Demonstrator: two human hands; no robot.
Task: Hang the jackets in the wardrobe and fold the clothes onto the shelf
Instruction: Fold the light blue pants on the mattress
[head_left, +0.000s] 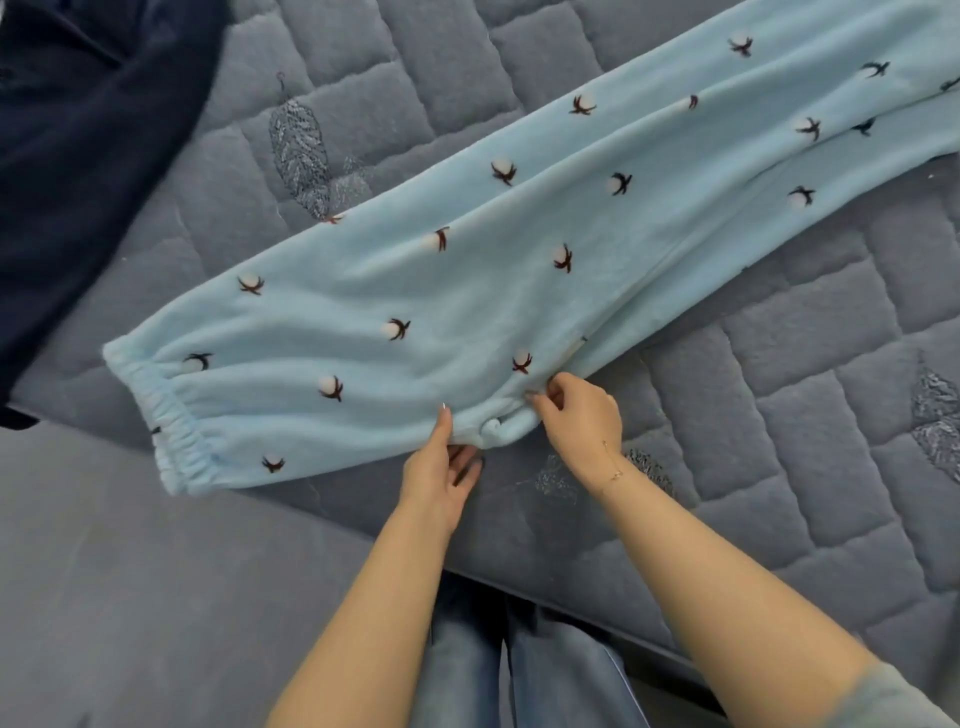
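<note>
Reaching forward from the lower edge of the view, 2 bare forearms met at the near edge of the pale blue fleece trousers printed with small dark-stalked cotton bolls (467, 291). The trousers lay flat and stretched diagonally across the grey-blue quilted bed cover (810, 364), their gathered elastic waistband (171, 421) at the lower left and the legs running off toward the upper right corner.

The left hand (441, 478) was turned thumb-side up, its index finger extended along the fleece edge while the other fingers curled underneath, holding the hem of the fabric where a small bunched fold sat. The right hand (582, 415), just beside it, had its wrist bent and its thumb and fingers curled in a narrow pinch on the same edge of the trousers. A thin gold chain bracelet (613, 470) hung at the right wrist.

A dark navy garment (78, 156) lay at the upper left of the bed, apart from the trousers. Blue denim-clad legs (514, 670) showed between the forearms, against the bed's edge.
</note>
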